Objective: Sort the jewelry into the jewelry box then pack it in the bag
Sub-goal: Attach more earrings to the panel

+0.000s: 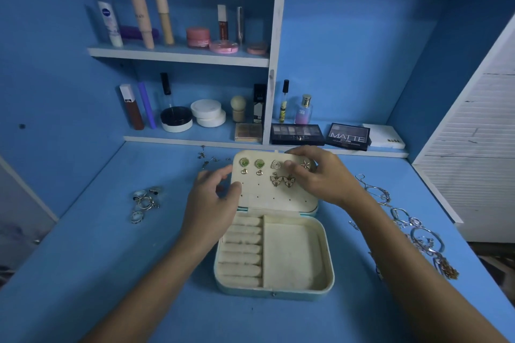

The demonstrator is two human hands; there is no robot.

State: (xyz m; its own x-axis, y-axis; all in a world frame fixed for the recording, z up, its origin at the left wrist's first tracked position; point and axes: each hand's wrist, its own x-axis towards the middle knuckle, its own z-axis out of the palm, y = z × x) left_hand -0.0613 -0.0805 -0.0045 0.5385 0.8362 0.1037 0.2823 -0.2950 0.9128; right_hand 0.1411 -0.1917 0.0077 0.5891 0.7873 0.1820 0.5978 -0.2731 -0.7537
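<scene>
An open cream jewelry box (pixel 292 253) lies on the blue desk, its ring rolls and its side compartment holding nothing. Its raised lid panel (pixel 276 198) carries two green studs (pixel 252 163), two small hearts, a triangle stud, a star earring (pixel 305 165) and two butterfly earrings (pixel 282 181). My right hand (pixel 317 172) grips the lid's top right edge, its thumb in front of the panel beside the star earring. My left hand (pixel 214 195) holds the lid's left edge with curled fingers. Loose rings (pixel 145 202) lie to the left, chains and bracelets (pixel 412 228) to the right. No bag shows.
A few small earrings (pixel 207 160) lie on the desk behind the lid's left corner. Two shelves of cosmetics run along the back, and eyeshadow palettes (pixel 320 135) lie on the ledge just behind the box. A white slatted panel (pixel 479 153) stands at the right.
</scene>
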